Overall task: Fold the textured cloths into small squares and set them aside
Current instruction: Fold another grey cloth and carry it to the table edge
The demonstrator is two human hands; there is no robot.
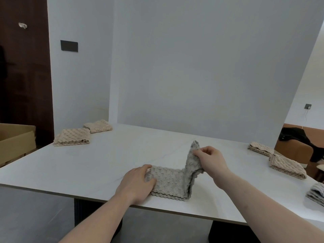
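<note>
A grey textured cloth (168, 181) lies as a folded strip near the front edge of the white table (87, 165). My left hand (138, 183) rests on its left end, fingers over the cloth's edge, pressing it down. My right hand (210, 160) pinches the right end and holds it lifted upright above the table.
Two folded beige cloths (72, 137) (98, 126) lie at the back left. Two more beige cloths (260, 149) (286, 166) sit at the right. A grey cloth (316, 192) lies at the right edge. A cardboard box (15, 141) stands left of the table.
</note>
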